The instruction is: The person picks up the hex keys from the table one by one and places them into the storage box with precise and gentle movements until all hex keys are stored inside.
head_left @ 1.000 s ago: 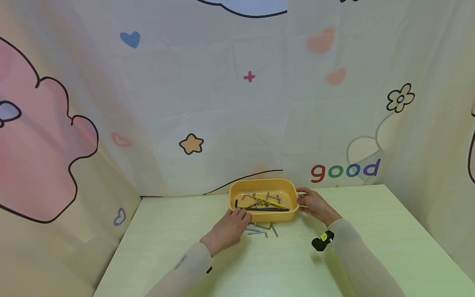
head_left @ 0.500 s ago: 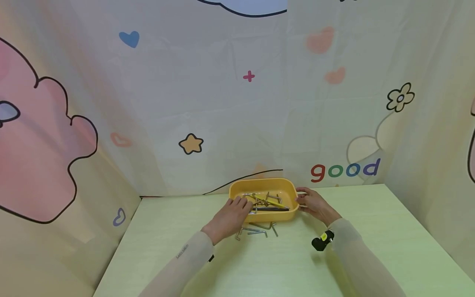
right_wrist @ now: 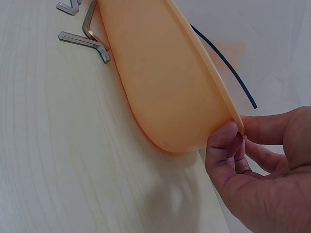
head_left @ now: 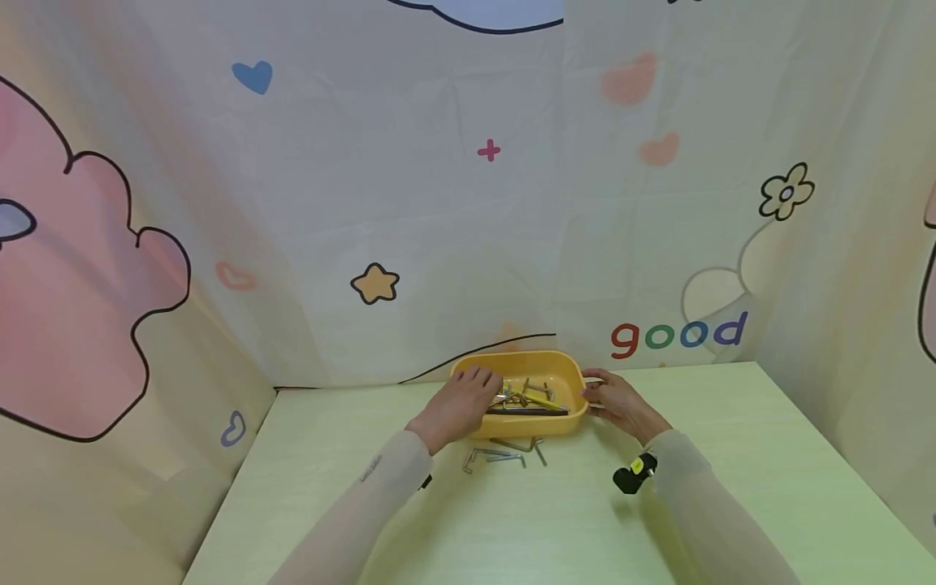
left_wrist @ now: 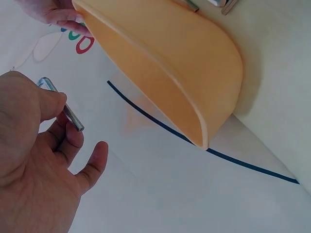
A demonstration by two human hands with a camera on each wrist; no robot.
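Observation:
A yellow plastic tray [head_left: 530, 426] stands at the back of the table with several hex keys, a yellow stick-like item [head_left: 541, 399] and a black rod [head_left: 534, 412] inside. Above its left end is my left hand [head_left: 455, 409]. Thumb and fingers there pinch a silver hex key [left_wrist: 73, 118], plain in the left wrist view; the other fingers stay loose. My right hand [head_left: 621, 404] grips the tray's right rim between thumb and fingers, as the right wrist view shows. The tray's left part is hidden behind my left hand in the head view.
Several loose hex keys [head_left: 506, 459] lie on the pale table [head_left: 541, 520] just in front of the tray. A printed cloth [head_left: 439, 203] hangs right behind the tray and around the table's sides.
My left hand has risen from the tray's front left corner to over its left end, carrying the hex key. The right hand keeps its place on the rim.

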